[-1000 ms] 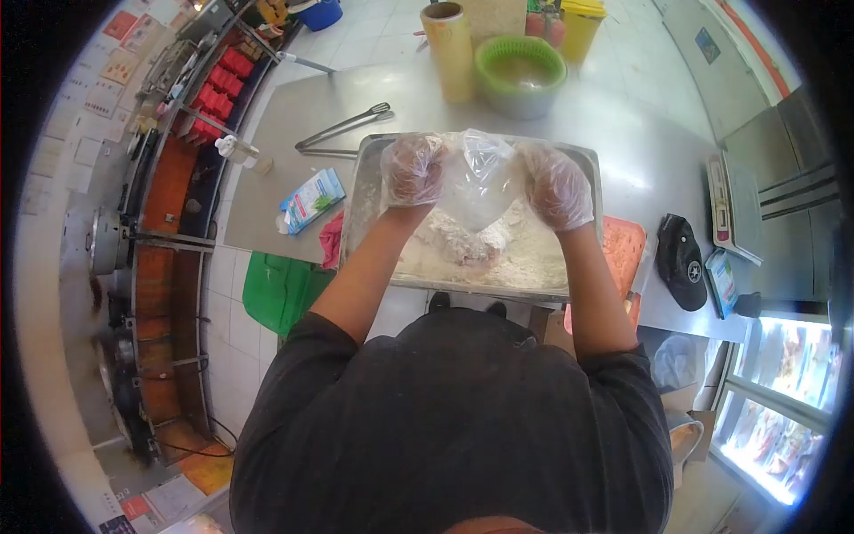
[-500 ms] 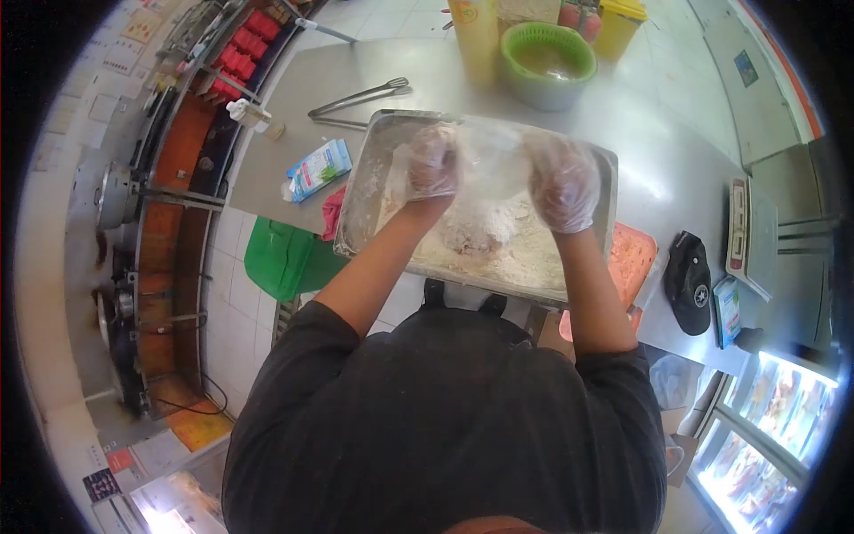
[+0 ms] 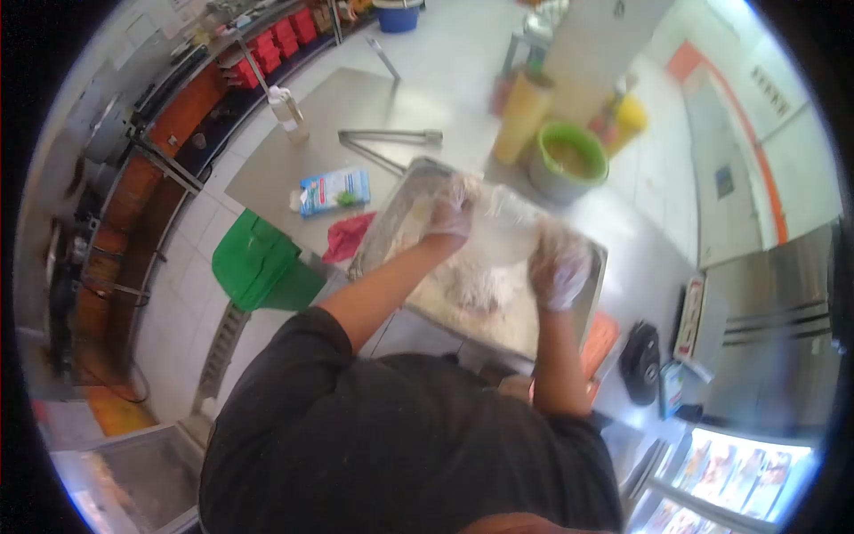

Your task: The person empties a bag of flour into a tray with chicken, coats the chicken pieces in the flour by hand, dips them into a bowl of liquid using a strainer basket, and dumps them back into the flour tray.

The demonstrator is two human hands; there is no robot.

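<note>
Since the earlier frame the view is being swung round, the tray (image 3: 398,206) now being seen more aslant. The left forearm (image 3: 391,287) is being stretched forward, the gloved left hand (image 3: 452,214) being curled and clamped on a clear plastic bag (image 3: 507,233). The bag is being held spread above white powder (image 3: 516,325). Its other side is being gripped by the gloved right hand (image 3: 559,269), whose fingers are being blurred.
</note>
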